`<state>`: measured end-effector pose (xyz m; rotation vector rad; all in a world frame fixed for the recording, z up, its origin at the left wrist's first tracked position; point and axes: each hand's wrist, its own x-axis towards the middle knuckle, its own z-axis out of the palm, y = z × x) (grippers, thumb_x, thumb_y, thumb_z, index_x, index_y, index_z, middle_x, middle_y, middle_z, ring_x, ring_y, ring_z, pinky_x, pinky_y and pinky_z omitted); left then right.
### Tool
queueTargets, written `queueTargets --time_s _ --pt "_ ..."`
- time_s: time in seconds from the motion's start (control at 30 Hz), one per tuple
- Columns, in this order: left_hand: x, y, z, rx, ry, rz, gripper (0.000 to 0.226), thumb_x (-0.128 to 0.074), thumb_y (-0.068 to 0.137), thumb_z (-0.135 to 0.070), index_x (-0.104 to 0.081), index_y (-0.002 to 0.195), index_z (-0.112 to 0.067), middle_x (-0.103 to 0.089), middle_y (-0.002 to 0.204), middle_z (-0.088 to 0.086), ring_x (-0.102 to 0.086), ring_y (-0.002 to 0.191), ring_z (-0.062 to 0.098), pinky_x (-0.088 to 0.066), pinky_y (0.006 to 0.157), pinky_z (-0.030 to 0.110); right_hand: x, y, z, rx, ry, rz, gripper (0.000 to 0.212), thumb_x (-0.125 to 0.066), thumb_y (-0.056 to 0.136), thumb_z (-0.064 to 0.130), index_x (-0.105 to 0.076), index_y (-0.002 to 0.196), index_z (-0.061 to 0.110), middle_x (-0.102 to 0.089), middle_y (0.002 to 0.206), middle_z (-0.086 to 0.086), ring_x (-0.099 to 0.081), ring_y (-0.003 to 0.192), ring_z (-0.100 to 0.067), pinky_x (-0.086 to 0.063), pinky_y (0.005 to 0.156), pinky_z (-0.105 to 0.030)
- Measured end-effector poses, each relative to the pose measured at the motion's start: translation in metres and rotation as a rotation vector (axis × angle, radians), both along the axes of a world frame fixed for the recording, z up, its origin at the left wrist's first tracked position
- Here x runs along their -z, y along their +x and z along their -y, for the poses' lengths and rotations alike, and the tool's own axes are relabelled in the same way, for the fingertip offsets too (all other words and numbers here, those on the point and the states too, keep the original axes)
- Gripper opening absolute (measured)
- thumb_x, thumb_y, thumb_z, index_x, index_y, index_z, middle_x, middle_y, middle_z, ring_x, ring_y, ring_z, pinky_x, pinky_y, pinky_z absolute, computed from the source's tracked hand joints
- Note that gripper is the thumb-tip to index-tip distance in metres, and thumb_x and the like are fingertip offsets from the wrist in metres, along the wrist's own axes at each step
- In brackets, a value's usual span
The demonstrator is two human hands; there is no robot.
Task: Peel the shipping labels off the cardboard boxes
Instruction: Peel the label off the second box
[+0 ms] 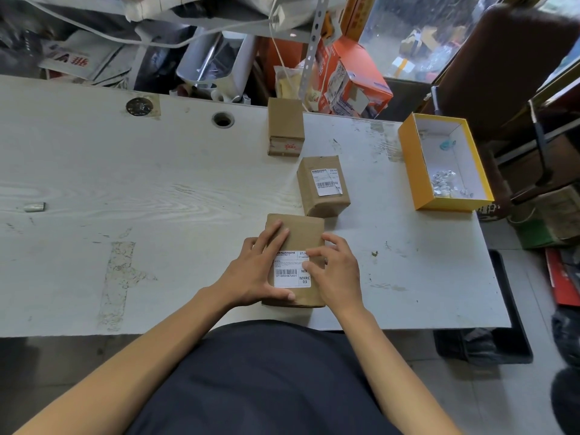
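Cardboard, the nearest box (295, 262) lies at the desk's (125, 189) near edge; our left hand (251, 274) rests flat on it, fingers straight; our right hand's (337, 271) curled fingertips (309, 254) touch its white label's (290, 273) upper right corner, though we cannot tell whether they pinch it.

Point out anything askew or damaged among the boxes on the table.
The middle box sits skewed, and its label is crooked with a lifted lower right corner. The near box and far box look intact.
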<state>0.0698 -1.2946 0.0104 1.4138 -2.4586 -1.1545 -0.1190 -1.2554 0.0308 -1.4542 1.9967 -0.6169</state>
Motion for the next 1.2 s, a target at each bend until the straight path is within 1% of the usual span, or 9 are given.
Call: queueTargets --time_s 0.1,0.2,0.27,0.43,0.57,0.93,1.07,1.13,1.2 --pt "0.0003 -0.0001 0.0001 0.000 0.002 0.001 0.129 -0.075 0.059 -0.072 0.005 0.154 -0.038 0.020 0.154 -0.031 -0.019 0.136 0.024 -0.053 0.086 0.047 -0.0007 -0.0006 0.0016 0.011 0.019 0.000 0.017 -0.077 0.078 0.017 -0.076 0.095 0.019 -0.049 0.135 0.006 -0.051 0.118 -0.011 -0.041 0.101 -0.026" --pt "0.0009 -0.0004 0.0002 0.002 0.000 -0.002 0.129 -0.075 0.059 -0.072 0.005 0.154 -0.038 0.020 0.154 -0.030 -0.018 0.137 0.024 -0.053 0.087 0.048 -0.0003 0.0001 0.0045 0.019 0.037 0.009 0.012 -0.078 0.075 0.015 -0.075 0.086 0.019 -0.048 0.133 0.006 -0.052 0.118 -0.014 -0.045 0.099 -0.033" --pt "0.0005 -0.0002 -0.0002 0.002 0.000 -0.004 0.129 -0.075 0.060 -0.072 0.005 0.154 -0.038 0.020 0.155 -0.030 -0.018 0.137 0.025 -0.053 0.087 0.048 0.0000 0.0012 0.0047 0.018 0.033 0.009 0.009 -0.078 0.075 0.015 -0.074 0.080 0.020 -0.048 0.132 0.006 -0.052 0.118 -0.016 -0.046 0.098 -0.035" --pt "0.0006 -0.0002 0.0000 0.002 -0.001 -0.006 0.128 -0.074 0.060 -0.073 0.005 0.154 -0.038 0.020 0.154 -0.030 -0.018 0.137 0.024 -0.053 0.087 0.048 -0.0007 0.0012 0.0013 0.013 0.003 -0.022 0.032 -0.077 0.077 0.016 -0.072 0.108 0.021 -0.049 0.134 0.006 -0.048 0.122 -0.012 -0.041 0.103 -0.029" --pt "0.0005 -0.0008 0.0000 -0.001 0.001 0.001 0.129 -0.075 0.059 -0.072 0.005 0.154 -0.038 0.020 0.154 -0.030 -0.018 0.137 0.024 -0.053 0.086 0.047 -0.0020 0.0029 0.0015 0.016 0.039 -0.012 0.025 -0.076 0.080 0.016 -0.075 0.105 0.019 -0.047 0.138 0.007 -0.048 0.122 -0.012 -0.037 0.104 -0.025" --pt "-0.0006 -0.0010 0.0003 0.000 0.005 0.013 0.129 -0.074 0.059 -0.072 0.005 0.154 -0.037 0.021 0.154 -0.030 -0.017 0.138 0.023 -0.052 0.088 0.045 -0.0037 0.0033 0.0050 0.019 0.050 -0.008 0.019 -0.076 0.079 0.012 -0.076 0.098 0.016 -0.047 0.136 0.003 -0.049 0.123 -0.017 -0.043 0.104 -0.036" --pt "0.0007 -0.0002 0.0001 -0.003 0.001 0.011 0.129 -0.074 0.059 -0.074 0.005 0.154 -0.038 0.021 0.154 -0.031 -0.018 0.137 0.024 -0.053 0.086 0.046 -0.0034 0.0044 0.0050 0.008 0.056 -0.028 0.009 -0.076 0.080 0.012 -0.076 0.088 0.016 -0.046 0.136 0.002 -0.048 0.123 -0.018 -0.042 0.102 -0.033" --pt "0.0011 0.0001 0.0001 -0.004 -0.003 0.006 0.128 -0.074 0.059 -0.073 0.005 0.154 -0.038 0.021 0.154 -0.031 -0.018 0.137 0.023 -0.052 0.087 0.046 -0.0027 0.0048 0.0037 0.004 0.051 -0.049 0.014 -0.074 0.080 0.014 -0.074 0.093 0.019 -0.046 0.136 0.003 -0.047 0.124 -0.017 -0.041 0.102 -0.031" --pt "0.0008 -0.0001 -0.0001 -0.006 -0.002 0.002 0.128 -0.075 0.060 -0.071 0.005 0.154 -0.038 0.021 0.154 -0.031 -0.018 0.137 0.023 -0.052 0.088 0.045 -0.0020 0.0045 0.0014 -0.002 0.038 -0.073 0.031 -0.074 0.081 0.016 -0.070 0.111 0.021 -0.046 0.136 0.005 -0.046 0.125 -0.015 -0.038 0.104 -0.028"
